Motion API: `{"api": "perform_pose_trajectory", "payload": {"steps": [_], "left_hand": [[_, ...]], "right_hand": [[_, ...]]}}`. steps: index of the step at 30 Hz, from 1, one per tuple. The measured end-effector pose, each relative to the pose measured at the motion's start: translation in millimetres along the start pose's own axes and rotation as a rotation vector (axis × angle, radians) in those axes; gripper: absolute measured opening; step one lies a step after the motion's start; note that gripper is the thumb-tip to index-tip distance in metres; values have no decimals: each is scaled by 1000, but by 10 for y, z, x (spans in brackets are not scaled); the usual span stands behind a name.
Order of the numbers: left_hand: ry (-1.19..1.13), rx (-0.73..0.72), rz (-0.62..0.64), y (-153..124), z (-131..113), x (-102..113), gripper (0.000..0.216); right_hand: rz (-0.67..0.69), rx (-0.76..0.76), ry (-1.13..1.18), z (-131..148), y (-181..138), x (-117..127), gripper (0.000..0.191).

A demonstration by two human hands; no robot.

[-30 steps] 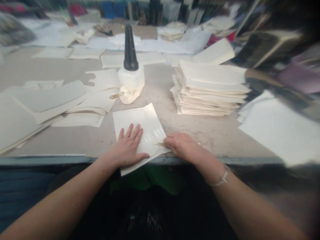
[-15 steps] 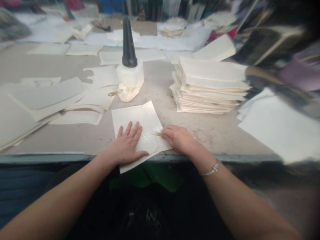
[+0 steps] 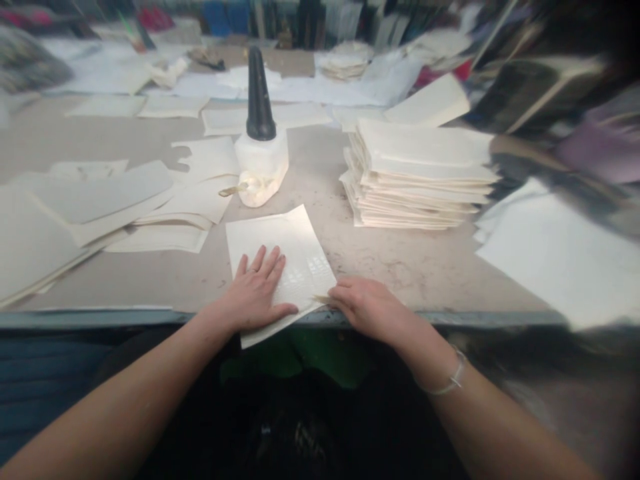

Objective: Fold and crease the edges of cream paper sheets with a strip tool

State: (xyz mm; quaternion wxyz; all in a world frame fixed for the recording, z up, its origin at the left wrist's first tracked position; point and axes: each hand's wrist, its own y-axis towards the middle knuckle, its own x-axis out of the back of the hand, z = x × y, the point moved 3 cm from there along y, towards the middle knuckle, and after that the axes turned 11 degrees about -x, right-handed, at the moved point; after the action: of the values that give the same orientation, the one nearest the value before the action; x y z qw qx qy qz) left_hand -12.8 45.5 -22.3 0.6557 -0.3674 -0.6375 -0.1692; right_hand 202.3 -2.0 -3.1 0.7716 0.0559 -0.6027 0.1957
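Glue bottle [image 3: 261, 143] stands behind sheet [image 3: 280, 257]; paper stack [image 3: 417, 177] right.

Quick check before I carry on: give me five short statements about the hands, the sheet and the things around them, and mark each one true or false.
1. The left hand lies flat on the sheet. True.
2. The right hand rests on the paper stack. False: it is at the sheet's near right edge, pinching a small brush-like tool.
3. The glue bottle has a black cone top. True.
4. The sheet lies wholly on the table. False: its near corner overhangs the edge.
5. The paper stack stands left of the bottle. False: right.
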Motion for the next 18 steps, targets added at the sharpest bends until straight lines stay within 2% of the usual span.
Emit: {"api": "perform_pose_trajectory", "payload": {"steps": [2, 7, 12, 18], "left_hand": [[3, 3, 5, 1, -6, 8, 101], [-4, -2, 19, 5, -10, 24, 101], [-2, -2, 17, 4, 11, -2, 101], [-13, -8, 5, -1, 13, -18, 102]], "right_hand": [[4, -12, 40, -33, 4, -29, 22], [-113, -122, -24, -99, 238, 0, 28], [-73, -158, -132, -56, 586, 50, 27], [-129, -258, -148, -43, 921, 16, 28]]}}
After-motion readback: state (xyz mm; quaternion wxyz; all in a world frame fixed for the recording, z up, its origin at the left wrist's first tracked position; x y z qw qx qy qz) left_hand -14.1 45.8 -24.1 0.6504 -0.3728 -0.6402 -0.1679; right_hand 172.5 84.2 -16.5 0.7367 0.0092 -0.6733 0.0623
